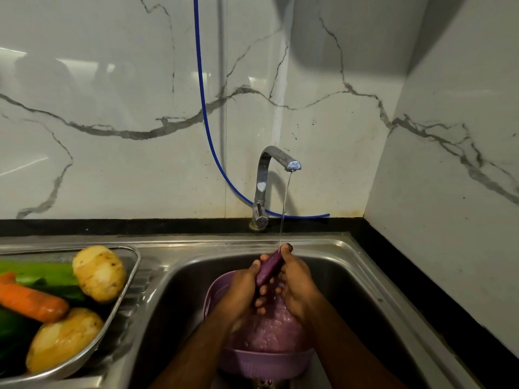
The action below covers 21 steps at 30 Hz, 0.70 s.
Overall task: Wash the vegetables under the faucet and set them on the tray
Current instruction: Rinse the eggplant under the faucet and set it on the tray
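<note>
Evidently both the left hand (243, 287) and right hand (297, 287) are gripping a wet eggplant (269, 268) under the faucet (276, 164), which is risking a slip into the sink (351, 265).

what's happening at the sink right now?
A person is washing a small purple eggplant under a thin stream from the faucet. The left hand and right hand both hold it over a purple colander sitting in the sink. On the drainboard to the left, a steel tray already holds two potatoes, a carrot and some green vegetables.
</note>
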### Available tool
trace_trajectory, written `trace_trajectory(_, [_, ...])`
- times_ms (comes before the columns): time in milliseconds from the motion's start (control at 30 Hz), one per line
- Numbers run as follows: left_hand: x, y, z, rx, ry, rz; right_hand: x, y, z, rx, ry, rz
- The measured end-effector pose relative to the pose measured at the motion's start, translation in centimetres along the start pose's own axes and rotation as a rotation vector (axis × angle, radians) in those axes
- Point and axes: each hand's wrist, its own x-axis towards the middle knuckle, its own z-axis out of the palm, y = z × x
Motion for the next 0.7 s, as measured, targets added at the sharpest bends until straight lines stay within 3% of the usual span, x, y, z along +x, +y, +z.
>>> trace_trajectory(200, [-0.1,0.6,-1.3,-0.221,-0.104,-0.215,-0.3,-0.2,0.2,0.113,-0.049,-0.006])
trace_trajectory(300, [0.1,0.0,-1.6,-0.085,-0.038,-0.226,-0.2,-0.2,0.6,0.117,-0.029,-0.007])
trace_trajectory(367, [0.1,-0.6,-1.5,0.008,0.015,-0.198,-0.2,-0.3,0.7,0.142,-0.007,-0.009])
trace_trajectory(700, [0.7,-0.5,-0.3,-0.253,-0.028,0.108,0.8,-1.2,-1.0,0.248,0.15,-0.095])
